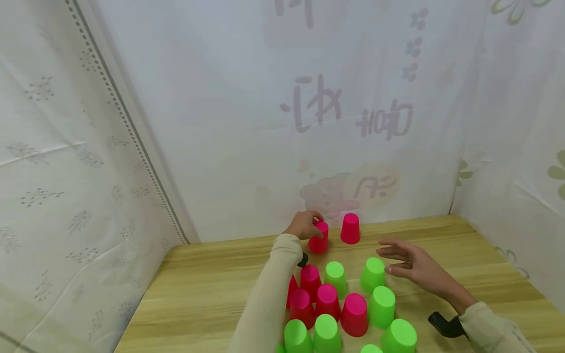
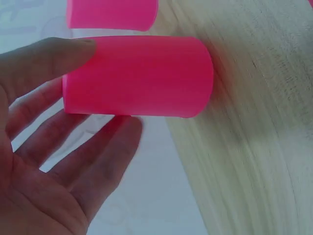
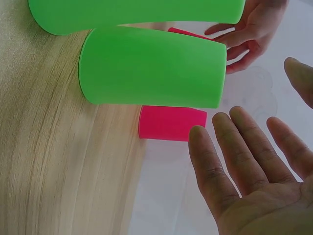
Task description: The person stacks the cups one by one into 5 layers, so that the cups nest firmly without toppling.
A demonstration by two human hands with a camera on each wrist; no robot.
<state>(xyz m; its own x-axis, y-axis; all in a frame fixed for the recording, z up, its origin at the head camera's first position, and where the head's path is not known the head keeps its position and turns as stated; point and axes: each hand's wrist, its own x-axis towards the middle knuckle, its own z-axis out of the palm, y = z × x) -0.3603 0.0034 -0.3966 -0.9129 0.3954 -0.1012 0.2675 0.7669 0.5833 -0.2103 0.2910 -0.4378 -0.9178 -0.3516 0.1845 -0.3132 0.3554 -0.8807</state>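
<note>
Your left hand [image 1: 303, 224] is at the back of the wooden table [image 1: 203, 294], fingers curled round an upside-down pink cup [image 1: 319, 237]. It looks lifted a little, but that is hard to tell. A second pink cup [image 1: 350, 228] stands just beside it. Your right hand [image 1: 412, 264] is open, fingers straight, holding nothing, next to a green cup [image 1: 372, 274]. More pink and green cups [image 1: 335, 309] stand close together near you.

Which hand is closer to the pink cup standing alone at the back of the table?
Left. The left hand grips the neighbouring pink cup just beside the back pink cup; the right hand hovers nearer the green cups.
</note>
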